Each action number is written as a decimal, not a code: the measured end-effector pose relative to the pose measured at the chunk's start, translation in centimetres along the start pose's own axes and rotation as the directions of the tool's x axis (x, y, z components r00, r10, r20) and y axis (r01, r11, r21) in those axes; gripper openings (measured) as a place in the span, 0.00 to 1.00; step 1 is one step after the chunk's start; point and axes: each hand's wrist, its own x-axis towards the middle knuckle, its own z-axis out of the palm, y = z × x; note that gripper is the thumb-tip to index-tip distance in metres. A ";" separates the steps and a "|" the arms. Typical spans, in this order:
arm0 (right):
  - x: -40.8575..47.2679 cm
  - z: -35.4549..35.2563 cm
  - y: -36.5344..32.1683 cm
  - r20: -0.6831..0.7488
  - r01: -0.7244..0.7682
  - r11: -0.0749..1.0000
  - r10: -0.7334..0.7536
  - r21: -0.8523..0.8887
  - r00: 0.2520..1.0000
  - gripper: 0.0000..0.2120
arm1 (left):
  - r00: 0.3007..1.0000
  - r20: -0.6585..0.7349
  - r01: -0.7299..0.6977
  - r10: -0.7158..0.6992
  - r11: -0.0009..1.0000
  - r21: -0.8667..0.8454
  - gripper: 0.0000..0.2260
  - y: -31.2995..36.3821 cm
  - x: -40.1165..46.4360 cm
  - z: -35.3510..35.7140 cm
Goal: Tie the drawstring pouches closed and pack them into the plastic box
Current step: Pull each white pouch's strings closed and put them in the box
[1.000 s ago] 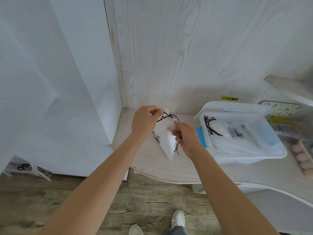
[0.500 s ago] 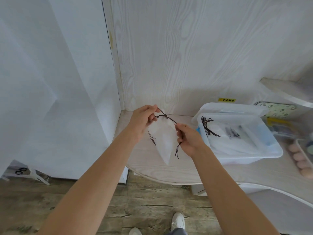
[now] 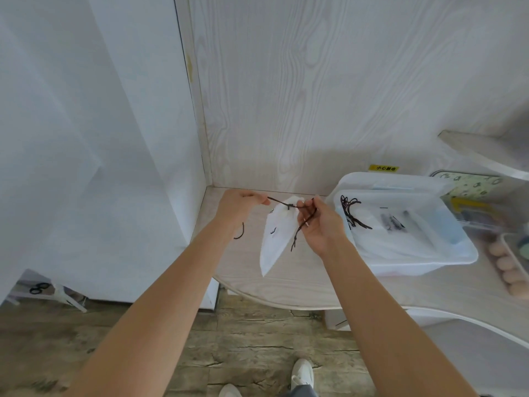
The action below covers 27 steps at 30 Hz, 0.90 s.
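A white drawstring pouch (image 3: 276, 242) hangs above the tabletop between my hands, its point down. Its dark cord (image 3: 282, 202) runs taut across the gathered top, with a small knot in the middle. My left hand (image 3: 239, 207) pinches one cord end, and a loose tail dangles below that wrist. My right hand (image 3: 319, 224) pinches the other end, whose tail hangs down beside the pouch. To the right stands the clear plastic box (image 3: 446, 262), holding several white pouches with dark cords (image 3: 353, 213).
The pale wood-grain table (image 3: 300, 285) curves along its front edge, with a white wall at its left. Behind the box leans its lid (image 3: 380, 183). A tray of eggs (image 3: 506, 265) and other containers sit at the far right. Wooden floor and my shoes show below.
My hands have drawn apart, pulling the cord straight and tightening the knot at the pouch's top. The pouch hangs a little lower and more stretched than before.
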 end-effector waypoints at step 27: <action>-0.6 -0.3 -4.2 0.340 0.339 0.748 -0.160 -0.571 0.927 0.04 | 0.850 0.475 -0.271 0.229 0.962 0.021 0.20 2.3 -1.3 5.1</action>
